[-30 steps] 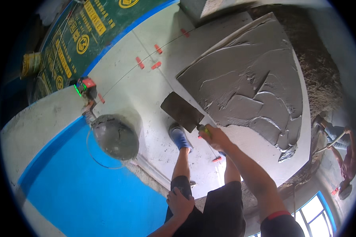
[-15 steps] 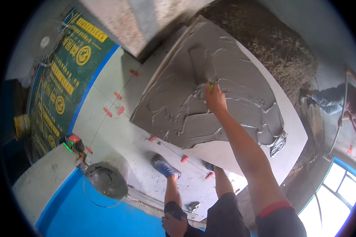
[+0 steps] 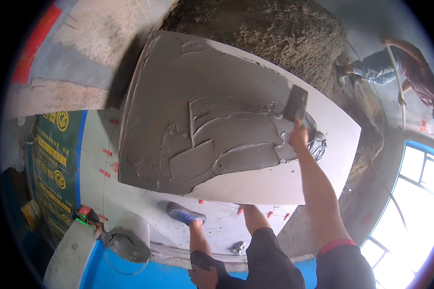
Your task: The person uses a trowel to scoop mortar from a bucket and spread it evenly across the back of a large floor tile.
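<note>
My right hand [image 3: 299, 136] is closed round the handle of a flat trowel [image 3: 296, 102], its blade held over the right end of a large slab. Grey mortar [image 3: 226, 86] is spread across most of that slab [image 3: 255, 185], smooth toward the far left and ridged in the middle. A bare strip with a fine textured surface shows along its near edge. Beside my right hand, at the mortar's right end, lies a crumpled shiny grey lump [image 3: 318, 147]. My left hand [image 3: 203, 278] rests on my left knee, fingers laid over it and holding nothing.
White floor tiles with red clips [image 3: 107, 152] lie left of the slab. A bucket [image 3: 128, 245] and a red device with green light [image 3: 84, 216] stand at lower left. Rough sandy mortar [image 3: 255, 24] borders the far side. Another person [image 3: 405, 72] holds a pole at far right.
My view has turned, so the slab appears rotated and farther left. The trowel has moved from the slab's far middle to its right end. My left hand stays on my knee.
</note>
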Available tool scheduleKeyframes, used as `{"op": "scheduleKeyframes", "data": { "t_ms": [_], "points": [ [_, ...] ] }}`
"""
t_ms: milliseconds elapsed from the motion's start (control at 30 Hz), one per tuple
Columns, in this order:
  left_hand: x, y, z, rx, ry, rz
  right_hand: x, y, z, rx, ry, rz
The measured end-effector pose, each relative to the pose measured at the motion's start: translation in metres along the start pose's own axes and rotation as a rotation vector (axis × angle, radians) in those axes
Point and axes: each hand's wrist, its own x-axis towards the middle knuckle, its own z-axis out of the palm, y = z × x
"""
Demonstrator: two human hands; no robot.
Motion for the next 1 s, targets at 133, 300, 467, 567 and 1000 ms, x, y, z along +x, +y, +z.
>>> {"op": "scheduleKeyframes", "data": {
  "t_ms": [133,300,467,567,1000],
  "points": [
    [0.003,0.001,0.004,0.000,0.004,-0.015,-0.055,0.066,-0.022,0.798,-0.022,0.587],
    [-0.003,0.012,0.014,0.053,0.033,-0.013,-0.083,-0.005,0.004,1.552,-0.010,0.973],
    [-0.008,0.024,0.022,0.103,0.053,-0.014,-0.071,-0.095,0.017,1.397,-0.389,0.452],
    [-0.009,0.033,0.032,0.104,0.028,-0.027,-0.096,-0.080,0.053,0.203,0.138,-0.620],
    [-0.004,0.047,0.074,0.114,0.160,0.087,-0.128,0.273,-0.035,0.973,-0.202,1.137]
  ]
}}
